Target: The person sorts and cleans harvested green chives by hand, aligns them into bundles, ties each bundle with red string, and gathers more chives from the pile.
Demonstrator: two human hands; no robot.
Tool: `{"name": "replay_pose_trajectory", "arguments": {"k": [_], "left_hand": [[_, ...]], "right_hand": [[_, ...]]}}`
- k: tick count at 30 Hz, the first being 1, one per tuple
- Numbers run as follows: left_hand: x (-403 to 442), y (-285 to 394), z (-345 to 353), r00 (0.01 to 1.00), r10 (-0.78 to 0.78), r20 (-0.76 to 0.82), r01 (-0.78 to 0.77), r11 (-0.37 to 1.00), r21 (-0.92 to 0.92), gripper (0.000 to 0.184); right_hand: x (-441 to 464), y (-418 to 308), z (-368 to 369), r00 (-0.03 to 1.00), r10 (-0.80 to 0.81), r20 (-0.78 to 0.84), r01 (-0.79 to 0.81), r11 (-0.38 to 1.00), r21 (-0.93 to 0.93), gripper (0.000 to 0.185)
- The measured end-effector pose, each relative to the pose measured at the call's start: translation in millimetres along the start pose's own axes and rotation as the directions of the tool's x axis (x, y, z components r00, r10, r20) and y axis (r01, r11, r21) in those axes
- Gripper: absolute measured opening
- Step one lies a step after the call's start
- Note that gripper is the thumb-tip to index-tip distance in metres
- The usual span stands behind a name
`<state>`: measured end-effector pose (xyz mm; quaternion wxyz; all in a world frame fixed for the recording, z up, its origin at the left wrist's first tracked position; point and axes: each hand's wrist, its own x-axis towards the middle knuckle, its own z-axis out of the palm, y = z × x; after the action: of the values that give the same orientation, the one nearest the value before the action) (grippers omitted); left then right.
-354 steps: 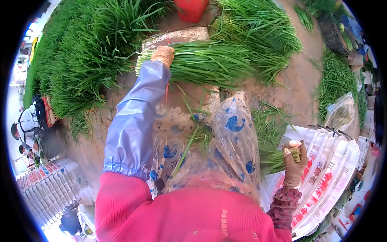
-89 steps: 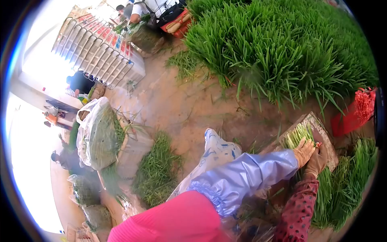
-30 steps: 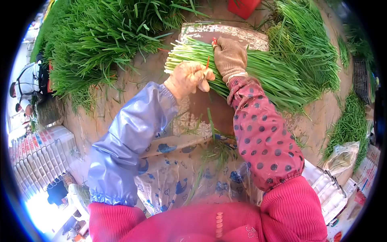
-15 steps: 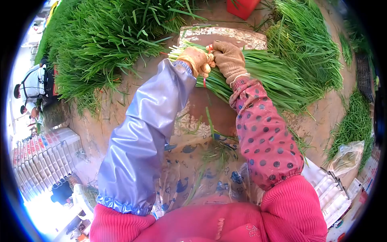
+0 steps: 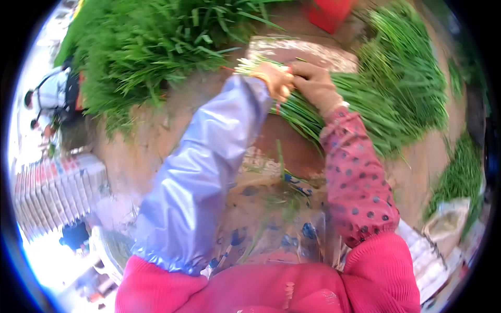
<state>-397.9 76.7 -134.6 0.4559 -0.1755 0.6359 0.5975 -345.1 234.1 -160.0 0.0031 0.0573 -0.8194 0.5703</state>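
A bundle of long green stalks [image 5: 355,101] lies across a worn board [image 5: 308,49], its pale cut ends at the left. My left hand [image 5: 274,80], in a tan glove, is closed over the bundle near those ends. My right hand [image 5: 314,86], in a brown glove, touches it from the right with fingers pinched together on the bundle's upper side. Something small and red shows between the two hands. A red band [image 5: 278,108] is around the stalks just below my left hand. Motion blurs the fingertips.
A large heap of green stalks [image 5: 151,52] fills the upper left. A red container [image 5: 330,13] stands beyond the board. Stacked white crates [image 5: 60,190] are at the left, near a person in white [image 5: 49,91]. More greens [image 5: 456,175] and a plastic bag [image 5: 446,221] are at the right.
Since the earlier frames my left hand has closed in on the bundle beside my right hand. In the last half second the whole view has shifted slightly, and both hands stay together.
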Motion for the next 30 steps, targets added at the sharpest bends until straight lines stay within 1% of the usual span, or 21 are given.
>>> {"name": "replay_pose_trajectory", "arguments": {"k": [1, 2, 3, 5, 6, 7, 8, 9, 12, 13, 17, 20, 21, 22, 23, 24, 26, 27, 28, 29, 30], "left_hand": [[0, 2, 0, 0.999, 0.047, -0.007, -0.047, 0.996, 0.073, 0.015], [-8, 2, 10, 0.992, 0.126, -0.009, -0.121, 0.967, 0.224, 0.014], [-6, 2, 17, 0.978, 0.207, 0.001, -0.195, 0.919, 0.342, 0.013], [-3, 8, 23, 0.947, 0.323, -0.002, -0.281, 0.828, 0.486, 0.011], [-5, 13, 24, 0.935, 0.354, -0.01, -0.298, 0.8, 0.522, 0.011], [-11, 17, 22, 0.925, 0.379, -0.023, -0.306, 0.779, 0.547, 0.011], [-15, 20, 21, 0.918, 0.396, -0.023, -0.315, 0.762, 0.566, 0.011], [-19, 21, 22, 0.909, 0.417, -0.018, -0.329, 0.742, 0.584, 0.012], [-36, 20, 26, 0.868, 0.497, 0.013, -0.385, 0.655, 0.65, 0.016], [-45, 18, 27, 0.845, 0.535, 0.019, -0.404, 0.614, 0.678, 0.017], [-78, 4, 44, 0.691, 0.723, 0.018, -0.416, 0.377, 0.828, 0.025], [-38, -9, 41, 0.634, 0.767, 0.097, -0.372, 0.193, 0.908, 0.038], [-25, -16, 39, 0.62, 0.775, 0.121, -0.368, 0.151, 0.917, 0.042], [-17, -29, 35, 0.521, 0.853, 0.033, -0.382, 0.198, 0.903, 0.049], [-2, -35, 27, 0.466, 0.885, -0.013, -0.393, 0.221, 0.892, 0.052], [13, -42, 19, 0.408, 0.911, -0.06, -0.408, 0.24, 0.881, 0.056], [57, -49, 5, 0.527, 0.826, 0.199, -0.53, 0.137, 0.837, 0.066], [57, -49, 6, 0.578, 0.792, 0.195, -0.57, 0.221, 0.791, 0.063], [56, -46, 3, 0.576, 0.795, 0.191, -0.568, 0.221, 0.792, 0.063], [57, -39, -1, 0.727, 0.653, 0.21, -0.465, 0.244, 0.851, 0.057], [28, -28, -2, 0.741, 0.622, 0.252, -0.495, 0.251, 0.832, 0.048]], "right_hand": [[1, -11, -6, 0.999, 0.002, 0.054, -0.001, 1.0, -0.008, 0.025], [-12, -44, -13, 0.989, 0.144, 0.021, -0.144, 0.99, 0.008, 0.027], [-8, -14, -12, 0.957, 0.278, 0.084, -0.288, 0.945, 0.157, 0.027], [-8, -17, -10, 0.961, 0.249, 0.118, -0.276, 0.879, 0.389, 0.033], [8, 15, -12, 0.958, 0.228, 0.176, -0.266, 0.936, 0.232, 0.027], [21, 65, -13, 0.974, 0.126, 0.186, -0.158, 0.973, 0.17, 0.023], [25, 56, -17, 0.958, 0.173, 0.228, -0.203, 0.972, 0.115, 0.02], [21, 34, -15, 0.95, 0.186, 0.251, -0.264, 0.907, 0.328, 0.018], [21, 26, -13, 0.924, 0.254, 0.286, -0.367, 0.803, 0.47, 0.016], [23, 32, -9, 0.921, 0.32, 0.223, -0.389, 0.791, 0.472, 0.017], [23, 103, -11, 0.927, 0.346, 0.143, -0.368, 0.77, 0.522, 0.018], [42, 219, -19, 0.903, 0.421, 0.08, -0.348, 0.612, 0.71, 0.02], [31, 165, -17, 0.924, 0.383, 0.0, -0.327, 0.788, 0.521, 0.021], [19, 97, -13, 0.937, 0.341, -0.08, -0.309, 0.911, 0.272, 0.022], [7, 25, -9, 0.942, 0.297, -0.159, -0.298, 0.954, 0.017, 0.024], [1, -10, -3, 0.943, 0.285, -0.174, -0.288, 0.958, 0.006, 0.024], [-14, -66, 11, 0.944, 0.256, -0.208, -0.267, 0.963, -0.025, 0.026], [-18, -78, 17, 0.963, 0.119, -0.24, -0.167, 0.968, -0.189, 0.027], [-20, -76, 19, 0.965, 0.116, -0.237, -0.163, 0.968, -0.19, 0.027], [-22, -69, 24, 0.963, -0.102, -0.248, 0.019, 0.948, -0.317, 0.026], [-24, -65, 24, 0.921, -0.314, -0.231, 0.188, 0.877, -0.442, 0.025]]}}
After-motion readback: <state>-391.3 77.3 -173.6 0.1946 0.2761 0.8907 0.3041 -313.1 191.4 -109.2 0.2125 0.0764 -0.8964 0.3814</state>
